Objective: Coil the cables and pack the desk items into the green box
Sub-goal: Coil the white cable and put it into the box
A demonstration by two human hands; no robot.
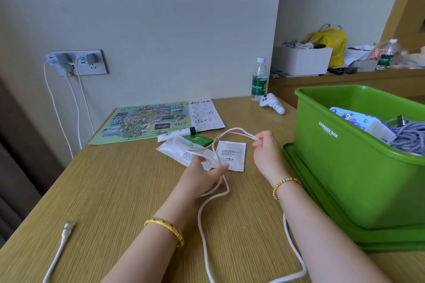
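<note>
A white braided cable (203,210) runs in loops over the wooden desk. My left hand (202,178) holds its strands between thumb and fingers at mid-desk. My right hand (264,148) pinches the far end of a loop (232,132), lifted above the desk. The green storage box (326,142) stands at the right on its lid (305,181), holding a grey braided cable (408,136), a white charger and a patterned pouch. White sachets (231,155), a green packet (199,139) and a white tube (176,133) lie beyond my hands.
A second white cable end (65,232) lies at the desk's near left. A printed map (147,123) and a handwritten sheet lie at the back, with a water bottle (259,81) and white controller (272,103). Chargers fill the wall socket (76,62), cables hanging down.
</note>
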